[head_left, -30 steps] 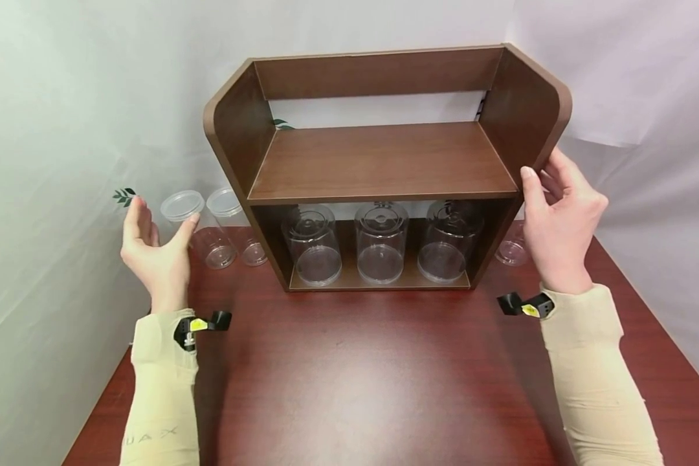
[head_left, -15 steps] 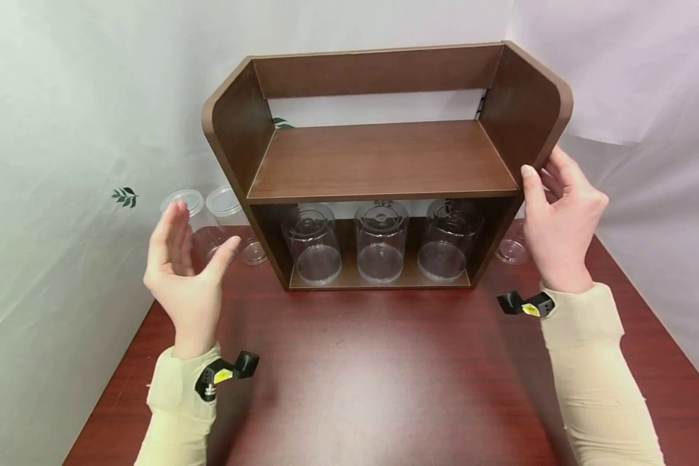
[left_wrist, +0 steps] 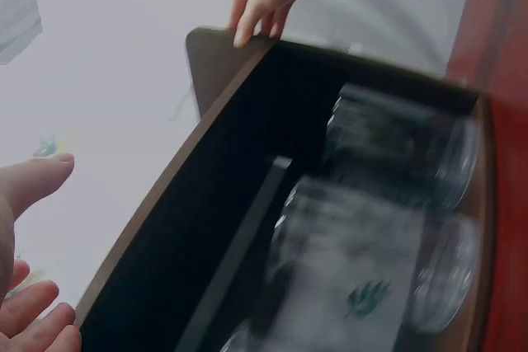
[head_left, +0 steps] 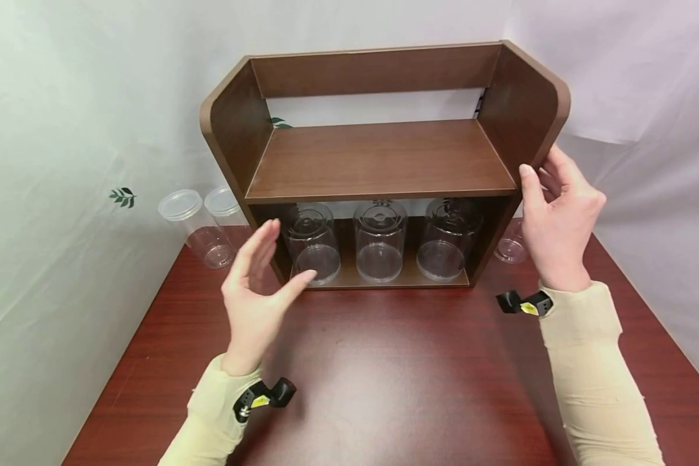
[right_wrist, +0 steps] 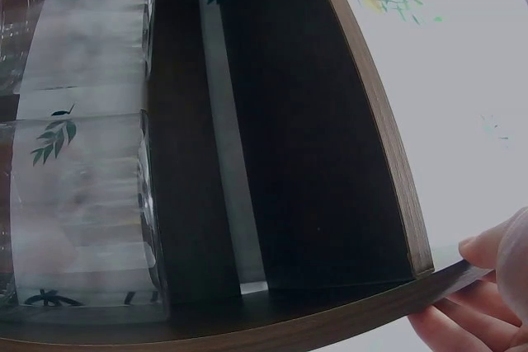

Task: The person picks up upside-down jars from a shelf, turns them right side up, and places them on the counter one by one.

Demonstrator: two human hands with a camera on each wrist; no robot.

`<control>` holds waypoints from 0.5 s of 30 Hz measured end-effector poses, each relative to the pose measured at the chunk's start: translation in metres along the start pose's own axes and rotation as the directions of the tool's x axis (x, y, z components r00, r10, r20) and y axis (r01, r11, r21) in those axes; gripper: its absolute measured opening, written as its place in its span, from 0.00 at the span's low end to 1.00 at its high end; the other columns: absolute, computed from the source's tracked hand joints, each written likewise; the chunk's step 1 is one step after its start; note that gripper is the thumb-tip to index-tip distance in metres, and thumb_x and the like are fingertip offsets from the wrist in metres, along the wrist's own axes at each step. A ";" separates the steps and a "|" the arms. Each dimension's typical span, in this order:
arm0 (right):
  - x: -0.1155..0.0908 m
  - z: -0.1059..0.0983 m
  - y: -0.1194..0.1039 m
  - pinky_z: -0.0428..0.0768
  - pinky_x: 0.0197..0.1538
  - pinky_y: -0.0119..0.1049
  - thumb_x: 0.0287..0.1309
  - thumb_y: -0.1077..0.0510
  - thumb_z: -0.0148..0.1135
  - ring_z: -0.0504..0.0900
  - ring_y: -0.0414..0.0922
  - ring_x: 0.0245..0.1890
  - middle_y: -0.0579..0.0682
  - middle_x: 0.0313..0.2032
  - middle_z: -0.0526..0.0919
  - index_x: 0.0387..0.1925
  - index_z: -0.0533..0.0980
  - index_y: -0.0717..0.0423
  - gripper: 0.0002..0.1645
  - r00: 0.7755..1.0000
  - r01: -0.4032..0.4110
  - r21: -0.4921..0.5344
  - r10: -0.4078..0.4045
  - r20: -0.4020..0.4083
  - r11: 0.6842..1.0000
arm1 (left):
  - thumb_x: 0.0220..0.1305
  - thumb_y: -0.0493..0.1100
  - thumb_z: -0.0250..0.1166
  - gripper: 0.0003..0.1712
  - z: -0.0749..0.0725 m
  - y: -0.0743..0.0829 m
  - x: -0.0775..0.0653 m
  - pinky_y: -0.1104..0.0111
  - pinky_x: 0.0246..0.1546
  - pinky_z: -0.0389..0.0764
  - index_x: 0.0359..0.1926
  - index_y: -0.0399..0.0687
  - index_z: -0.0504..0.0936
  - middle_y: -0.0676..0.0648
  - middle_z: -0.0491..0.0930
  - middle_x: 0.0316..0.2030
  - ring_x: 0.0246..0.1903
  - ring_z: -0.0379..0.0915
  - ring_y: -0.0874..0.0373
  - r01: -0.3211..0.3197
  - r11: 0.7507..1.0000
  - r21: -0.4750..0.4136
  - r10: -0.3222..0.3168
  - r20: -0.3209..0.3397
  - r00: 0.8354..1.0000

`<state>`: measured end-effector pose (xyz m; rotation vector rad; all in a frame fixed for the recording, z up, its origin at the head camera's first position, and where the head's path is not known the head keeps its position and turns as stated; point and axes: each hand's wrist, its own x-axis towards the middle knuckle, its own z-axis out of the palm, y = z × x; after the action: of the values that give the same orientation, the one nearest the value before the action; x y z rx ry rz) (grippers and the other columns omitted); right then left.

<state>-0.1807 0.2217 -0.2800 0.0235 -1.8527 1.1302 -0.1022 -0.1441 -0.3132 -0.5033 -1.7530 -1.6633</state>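
Note:
A brown two-tier wooden shelf [head_left: 384, 158] stands on the table, with three clear jars [head_left: 380, 249] in a row in its lower compartment. My right hand [head_left: 562, 223] grips the edge of its right side panel; in the right wrist view the thumb and fingers [right_wrist: 458, 327] lie on either side of the board. In front of the lower left corner is my left hand [head_left: 256, 294], holding nothing. Its thumb and fingers are spread apart, overlapping the left-hand jar [head_left: 313, 239] in the head view. The left wrist view shows its fingertips [left_wrist: 54, 319] near the shelf's front edge.
Left of the shelf stand two tall clear jars with whitish lids [head_left: 180, 204]. Another clear container [head_left: 509, 249] sits to the right, partly behind my right hand. The reddish table [head_left: 373, 362] reaches to white sheeting [head_left: 81, 116] at the back and sides.
My left hand has moved right, from beside the lidded jars on the left to the front of the shelf's lower left corner. My right hand keeps its grip on the side panel.

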 end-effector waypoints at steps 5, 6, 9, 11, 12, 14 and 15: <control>0.000 0.000 -0.001 0.82 0.49 0.26 0.64 0.57 0.69 0.85 0.32 0.43 0.48 0.48 0.88 0.57 0.83 0.44 0.20 1.000 -0.009 -0.004 0.009 -0.004 1.000 | 0.41 0.17 0.77 0.47 0.025 -0.002 -0.009 0.50 0.66 0.68 0.66 0.26 0.72 0.36 0.76 0.63 0.64 0.70 0.40 0.022 0.999 -0.025 -0.018 0.130 0.991; 0.000 0.000 -0.001 0.82 0.49 0.26 0.64 0.57 0.69 0.85 0.32 0.43 0.49 0.48 0.88 0.57 0.83 0.45 0.20 1.000 -0.014 0.000 0.014 -0.005 1.000 | 0.41 0.18 0.78 0.47 0.031 -0.003 -0.012 0.50 0.66 0.69 0.66 0.26 0.72 0.37 0.76 0.63 0.64 0.70 0.40 0.026 0.999 -0.025 -0.022 0.158 0.987; 0.000 0.001 -0.001 0.82 0.49 0.26 0.64 0.60 0.69 0.85 0.31 0.42 0.52 0.48 0.88 0.57 0.83 0.48 0.20 1.000 -0.030 0.017 0.030 -0.006 0.999 | 0.41 0.21 0.80 0.48 0.048 -0.007 -0.019 0.52 0.66 0.69 0.67 0.28 0.72 0.39 0.76 0.64 0.65 0.70 0.42 0.049 0.998 -0.030 -0.040 0.237 0.971; 0.000 0.002 -0.001 0.82 0.49 0.26 0.63 0.61 0.69 0.85 0.31 0.42 0.53 0.48 0.87 0.58 0.83 0.50 0.20 0.999 -0.037 0.027 0.037 -0.004 0.999 | 0.41 0.23 0.81 0.49 0.060 -0.013 -0.024 0.54 0.67 0.69 0.68 0.30 0.71 0.40 0.75 0.65 0.65 0.70 0.44 0.068 0.997 -0.034 -0.056 0.280 0.958; 0.000 0.002 -0.001 0.82 0.49 0.26 0.63 0.61 0.69 0.85 0.31 0.42 0.54 0.48 0.87 0.58 0.83 0.50 0.21 0.999 -0.039 0.028 0.039 -0.004 0.999 | 0.42 0.25 0.82 0.50 0.066 -0.018 -0.026 0.55 0.67 0.69 0.68 0.32 0.71 0.42 0.75 0.66 0.66 0.70 0.46 0.078 0.996 -0.033 -0.065 0.297 0.953; 0.000 0.002 -0.001 0.82 0.49 0.26 0.63 0.61 0.69 0.85 0.31 0.42 0.53 0.48 0.87 0.57 0.83 0.50 0.20 0.999 -0.035 0.026 0.035 -0.004 0.999 | 0.42 0.28 0.83 0.51 0.078 -0.030 -0.030 0.57 0.68 0.68 0.70 0.36 0.71 0.45 0.74 0.67 0.66 0.69 0.50 0.104 0.994 -0.038 -0.085 0.331 0.940; 0.000 0.002 -0.002 0.82 0.49 0.26 0.63 0.61 0.69 0.85 0.31 0.42 0.53 0.48 0.87 0.57 0.83 0.49 0.20 0.999 -0.033 0.027 0.033 -0.006 0.999 | 0.43 0.30 0.84 0.51 0.085 -0.037 -0.031 0.59 0.68 0.68 0.71 0.38 0.71 0.47 0.74 0.67 0.66 0.69 0.53 0.120 0.992 -0.037 -0.100 0.348 0.932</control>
<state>-0.1813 0.2195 -0.2791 0.0053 -1.8385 1.1766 -0.1218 -0.0604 -0.3593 -0.7768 -2.0195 -1.7905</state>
